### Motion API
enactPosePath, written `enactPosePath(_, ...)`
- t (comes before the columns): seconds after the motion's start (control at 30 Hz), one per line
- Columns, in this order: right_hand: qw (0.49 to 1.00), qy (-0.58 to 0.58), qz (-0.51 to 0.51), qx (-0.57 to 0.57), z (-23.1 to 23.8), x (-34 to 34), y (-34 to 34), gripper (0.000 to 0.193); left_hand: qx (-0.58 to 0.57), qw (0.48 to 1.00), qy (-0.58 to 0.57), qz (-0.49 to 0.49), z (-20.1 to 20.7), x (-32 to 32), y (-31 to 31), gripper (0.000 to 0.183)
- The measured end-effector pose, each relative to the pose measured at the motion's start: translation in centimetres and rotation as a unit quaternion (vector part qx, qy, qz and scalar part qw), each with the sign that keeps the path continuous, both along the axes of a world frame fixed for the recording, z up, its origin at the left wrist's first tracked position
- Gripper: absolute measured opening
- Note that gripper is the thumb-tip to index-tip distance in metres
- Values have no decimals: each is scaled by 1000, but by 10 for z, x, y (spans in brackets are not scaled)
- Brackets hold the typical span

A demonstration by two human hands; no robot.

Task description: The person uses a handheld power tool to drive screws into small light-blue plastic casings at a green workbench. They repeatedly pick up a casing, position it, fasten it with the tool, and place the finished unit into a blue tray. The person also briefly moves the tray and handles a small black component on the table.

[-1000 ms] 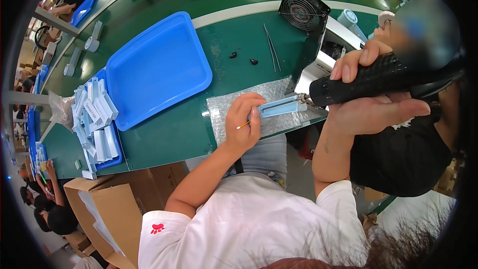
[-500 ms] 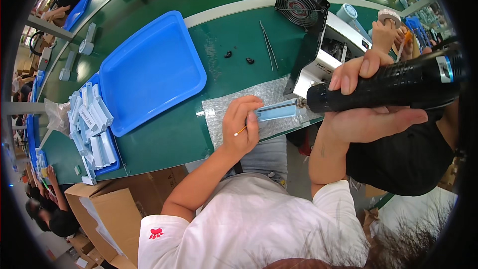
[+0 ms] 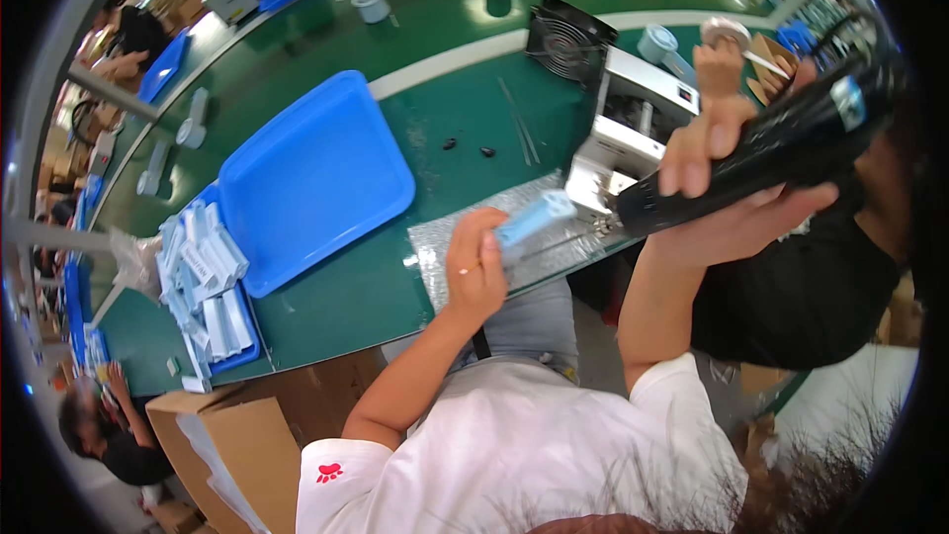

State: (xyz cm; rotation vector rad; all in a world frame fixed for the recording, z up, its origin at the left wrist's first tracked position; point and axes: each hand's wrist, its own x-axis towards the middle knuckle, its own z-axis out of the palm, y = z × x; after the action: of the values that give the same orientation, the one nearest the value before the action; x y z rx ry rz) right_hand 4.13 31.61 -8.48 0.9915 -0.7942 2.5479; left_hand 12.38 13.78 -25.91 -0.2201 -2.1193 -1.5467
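The near end of the light-blue part (image 3: 537, 217) was covered by the left hand (image 3: 476, 269). The middle of the black driver (image 3: 766, 153) was partly concealed by the right hand (image 3: 727, 225). The tweezers (image 3: 519, 123) were blurred to faint lines. Two black pieces (image 3: 487, 151) were too small to be identified. The small blue tray (image 3: 254, 340) was largely hidden beneath piled parts (image 3: 203, 262).

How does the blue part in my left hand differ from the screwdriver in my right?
Colour: the blue part is pale, the screwdriver mostly black. Size: the screwdriver looks longer and thicker than the blue part. Pose: the blue part's free end points right and away from you; the screwdriver points left and toward you. Both are long and hand-held.
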Motion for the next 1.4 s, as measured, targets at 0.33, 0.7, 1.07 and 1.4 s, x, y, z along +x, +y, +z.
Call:
enactPosePath(0.33,859,-37,-449,245,23,-7,26,77,9,1000,-8,-9,0,0,4,23)
enactPosePath(0.7,951,-191,-177,166,-6,14,25,94,-15,1000,4,4,-2,1,3,18)
enactPosePath(1.07,979,-111,-132,108,-1,15,-11,95,-47,999,16,-4,-2,3,0,22)
enactPosePath(1.4,982,-96,-132,100,-22,12,-16,92,-58,998,13,-8,1,3,-1,21)
